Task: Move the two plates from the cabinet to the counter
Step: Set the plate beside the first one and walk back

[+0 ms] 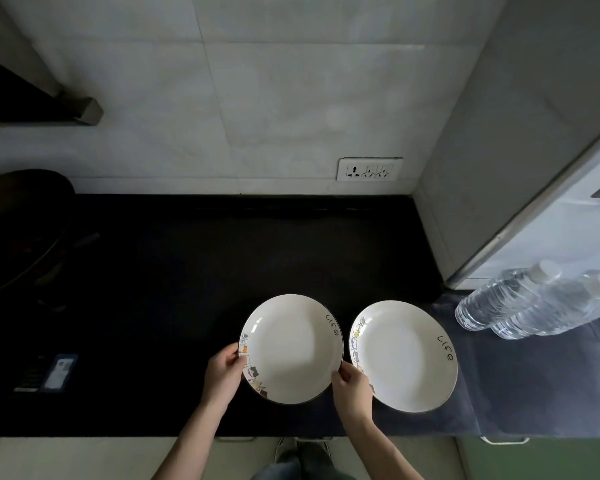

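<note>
Plates: right plate (404, 356) lies alone on the dark bench (187, 271), near edge. Left plate (291, 348) just beside it, both my grips clasping its rim: left hand (224, 370), right hand (352, 384). I judge only letting go remains.

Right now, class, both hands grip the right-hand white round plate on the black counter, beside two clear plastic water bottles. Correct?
Not quite. The head view shows the left hand and right hand gripping the left-hand white round plate; the right-hand plate lies untouched.
</note>
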